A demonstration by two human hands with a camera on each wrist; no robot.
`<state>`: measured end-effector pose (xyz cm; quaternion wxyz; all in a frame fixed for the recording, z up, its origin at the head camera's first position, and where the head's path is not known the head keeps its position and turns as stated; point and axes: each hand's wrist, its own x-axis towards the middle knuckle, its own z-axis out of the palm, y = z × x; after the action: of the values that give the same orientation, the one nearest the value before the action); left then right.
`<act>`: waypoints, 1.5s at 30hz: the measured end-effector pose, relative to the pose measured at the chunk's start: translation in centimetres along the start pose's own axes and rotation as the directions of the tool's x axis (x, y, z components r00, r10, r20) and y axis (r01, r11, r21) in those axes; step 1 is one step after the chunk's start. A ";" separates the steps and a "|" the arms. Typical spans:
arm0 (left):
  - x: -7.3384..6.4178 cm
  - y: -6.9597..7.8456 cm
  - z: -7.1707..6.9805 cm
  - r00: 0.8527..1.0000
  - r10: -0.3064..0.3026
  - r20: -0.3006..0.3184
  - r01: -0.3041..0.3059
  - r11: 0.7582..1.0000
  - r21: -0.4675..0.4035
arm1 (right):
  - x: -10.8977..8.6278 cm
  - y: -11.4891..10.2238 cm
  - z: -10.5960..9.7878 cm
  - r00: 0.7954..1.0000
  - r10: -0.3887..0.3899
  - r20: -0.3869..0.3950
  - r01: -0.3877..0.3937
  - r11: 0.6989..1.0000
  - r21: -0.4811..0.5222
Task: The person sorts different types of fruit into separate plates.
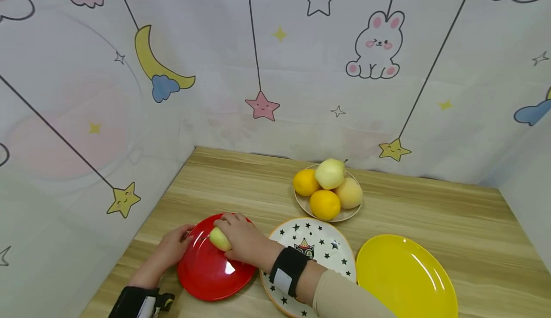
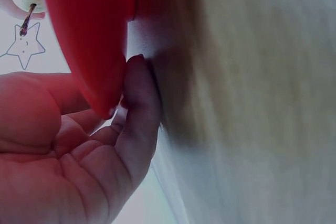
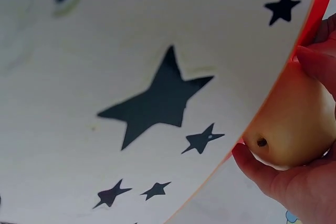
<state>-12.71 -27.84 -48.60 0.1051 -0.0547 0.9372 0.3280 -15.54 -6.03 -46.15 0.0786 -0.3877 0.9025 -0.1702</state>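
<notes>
My left hand [image 1: 169, 249] is at the left rim of a red plate [image 1: 208, 280]. In the left wrist view its thumb lies on one side of the rim and its fingers [image 2: 137, 114] curl behind the other, pinching the plate's edge. Over the red plate my right hand [image 1: 247, 242] holds a pale yellow-green pear [image 1: 220, 239]. Thumb and fingers wrap the pear [image 3: 296, 119] in the right wrist view, leaving its dark-spotted end exposed. From the left, the pear's brown stem [image 2: 28, 18] shows.
A white plate [image 1: 284, 232] with black stars lies under my right forearm, and a yellow plate [image 1: 404, 275] is to its right. Behind them, a shallow bowl [image 1: 343, 219] holds oranges [image 1: 325, 205], a pear [image 1: 330, 174] and a round tan fruit [image 1: 349, 193]. Printed cloth [image 1: 301, 131] hangs around the table.
</notes>
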 end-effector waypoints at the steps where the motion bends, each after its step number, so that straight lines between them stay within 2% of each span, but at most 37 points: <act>1: 0.0 0.0 0.0 1.000 0.003 -0.002 -0.003 1.000 0.000 | 0.0 0.0 0.0 1.000 -0.001 0.000 0.001 1.000 0.004; 4: 0.0 -0.1 -0.1 1.000 0.010 -0.006 -0.010 1.000 0.001 | 0.0 0.0 -0.1 1.000 -0.006 -0.002 0.006 1.000 0.004; 16: -0.1 -0.1 -0.3 1.000 0.001 -0.003 -0.001 1.000 -0.005 | 0.0 0.2 -0.3 0.998 -0.037 -0.059 0.031 0.995 -0.099; 22: 0.0 -0.1 -0.2 1.000 -0.019 0.013 0.019 1.000 -0.012 | -0.4 0.7 -1.7 0.987 -0.034 -0.157 0.017 0.994 -0.105; 27: -0.1 0.1 -0.2 1.000 -0.012 0.003 0.012 1.000 -0.004 | -1.3 2.0 -3.4 0.967 0.011 -0.254 -0.035 0.995 -0.090; 30: -0.1 0.1 -0.2 1.000 0.012 -0.008 -0.012 1.000 0.006 | -2.0 3.2 -4.2 0.956 0.036 -0.291 -0.086 0.983 -0.163; 34: 0.0 0.1 -0.2 1.000 0.024 -0.017 -0.023 1.000 0.018 | -2.9 4.7 -5.3 0.940 0.066 -0.333 -0.164 0.947 -0.275; 38: 0.0 0.1 -0.2 1.000 0.017 -0.016 -0.017 1.000 0.017 | -3.6 6.2 -6.5 0.912 0.108 -0.396 -0.238 0.926 -0.295; 45: 0.0 0.0 0.0 1.000 0.026 -0.010 -0.026 1.000 0.014 | -4.7 9.3 -8.6 0.847 0.184 -0.499 -0.360 0.889 -0.284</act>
<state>-12.69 -27.90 -48.58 0.0964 -0.0433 0.9407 0.3223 -20.92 5.50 -41.53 -0.1866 -0.2098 0.9570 -0.0722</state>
